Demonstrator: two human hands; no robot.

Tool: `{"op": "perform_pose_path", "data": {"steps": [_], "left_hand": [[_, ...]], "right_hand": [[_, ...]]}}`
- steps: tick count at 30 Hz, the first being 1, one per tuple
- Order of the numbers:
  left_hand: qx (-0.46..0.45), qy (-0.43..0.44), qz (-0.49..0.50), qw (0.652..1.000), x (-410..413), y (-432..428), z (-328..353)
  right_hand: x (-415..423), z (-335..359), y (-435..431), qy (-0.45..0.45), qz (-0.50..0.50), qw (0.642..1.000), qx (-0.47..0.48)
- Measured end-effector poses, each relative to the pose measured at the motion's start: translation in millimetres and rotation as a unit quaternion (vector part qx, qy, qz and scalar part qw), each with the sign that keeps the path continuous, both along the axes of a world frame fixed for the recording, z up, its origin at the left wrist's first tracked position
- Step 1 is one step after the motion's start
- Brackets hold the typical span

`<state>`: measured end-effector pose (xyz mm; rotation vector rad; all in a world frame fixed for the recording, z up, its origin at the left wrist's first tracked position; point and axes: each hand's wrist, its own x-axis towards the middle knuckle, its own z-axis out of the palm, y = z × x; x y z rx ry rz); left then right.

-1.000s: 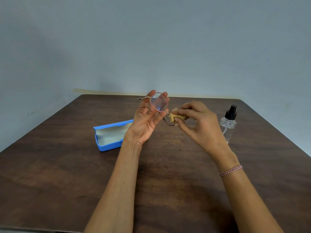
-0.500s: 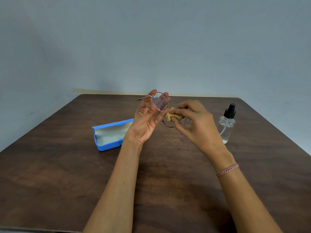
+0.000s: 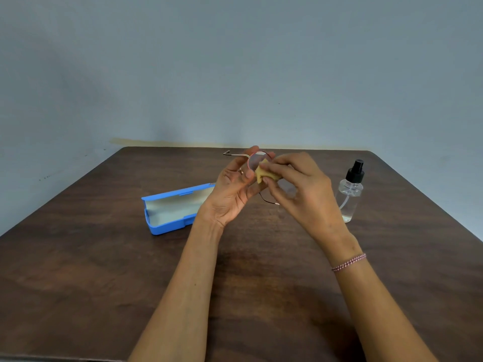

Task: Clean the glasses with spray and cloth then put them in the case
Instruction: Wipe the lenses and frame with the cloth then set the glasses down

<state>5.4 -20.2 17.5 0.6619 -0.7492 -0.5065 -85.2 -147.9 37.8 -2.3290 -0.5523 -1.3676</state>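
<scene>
Glasses (image 3: 254, 161) are being held up over the wooden table (image 3: 78, 257), toward its far edge. The left hand (image 3: 232, 189) is gripping the frame around one lens, while the right hand (image 3: 300, 186) is pinching a yellow cloth (image 3: 265, 174) against that lens. An open blue case (image 3: 170, 210) is lying toward the left edge, and a spray bottle (image 3: 350, 194) is standing near the right edge.

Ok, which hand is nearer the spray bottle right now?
Right. The right hand, pinching the cloth against the glasses, is close to the bottle, on its left. The left hand holds the glasses farther off, toward the case.
</scene>
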Motion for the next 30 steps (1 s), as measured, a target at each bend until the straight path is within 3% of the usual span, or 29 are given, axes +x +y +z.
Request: {"op": "perform_pose_path", "data": {"steps": [6, 12, 15, 18, 22, 24, 27, 30], "left_hand": [[0.023, 0.01, 0.001, 1.0, -2.4, -5.3, -1.7], [-0.003, 0.016, 0.026, 1.0, 4.2, 3.2, -1.3], [-0.015, 0.018, 0.03, 0.999, 5.8, 3.8, -0.9], [-0.039, 0.024, 0.04, 0.998, 8.0, 5.8, 0.4], [-0.091, 0.043, 0.026, 0.995, 11.8, 11.0, 2.4], [-0.112, 0.045, 0.019, 0.992, 12.3, 12.7, 3.0], [-0.13, 0.05, 0.011, 0.99, 11.0, 14.5, 4.2], [-0.137, 0.056, 0.009, 0.989, 9.3, 15.3, 4.5]], "right_hand": [[1.3, 1.4, -3.0, -0.037, -0.049, 0.997, 0.041], [6.2, -2.0, -11.1, 0.053, 0.004, 0.998, 0.039], [4.8, 2.2, -14.4, 0.099, 0.048, 0.978, 0.179], [2.6, 6.7, -20.7, 0.093, 0.066, 0.927, 0.356], [11.0, -2.2, -26.2, 0.127, 0.071, 0.864, 0.482], [14.9, -6.5, -25.7, 0.18, 0.116, 0.811, 0.545], [14.7, -8.0, -20.6, 0.29, 0.207, 0.721, 0.594], [12.0, -6.6, -16.3, 0.343, 0.256, 0.665, 0.612]]}}
